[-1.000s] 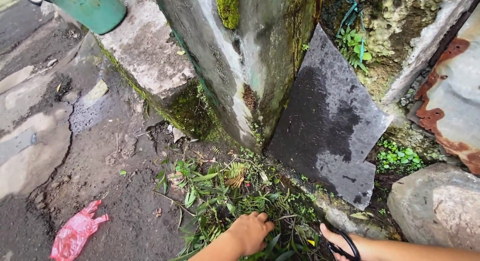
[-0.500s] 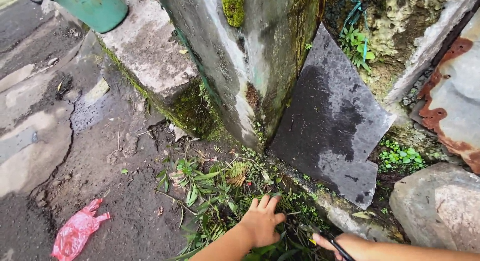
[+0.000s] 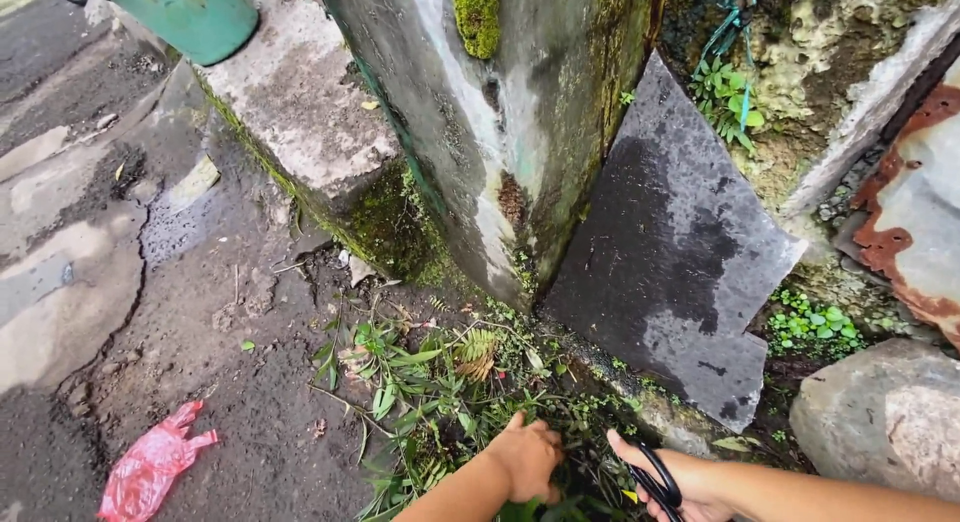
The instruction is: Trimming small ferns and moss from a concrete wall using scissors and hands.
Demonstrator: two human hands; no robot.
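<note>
Your left hand (image 3: 527, 458) grabs the leafy green weeds (image 3: 430, 382) by the mossy wall (image 3: 500, 132); your right hand (image 3: 672, 480) holds black scissors (image 3: 655, 479) just beside them.

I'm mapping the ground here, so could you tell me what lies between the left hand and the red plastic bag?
In the head view, cut green leaves and stems lie beside the left hand, then bare dark wet soil up to the red plastic bag.
</note>
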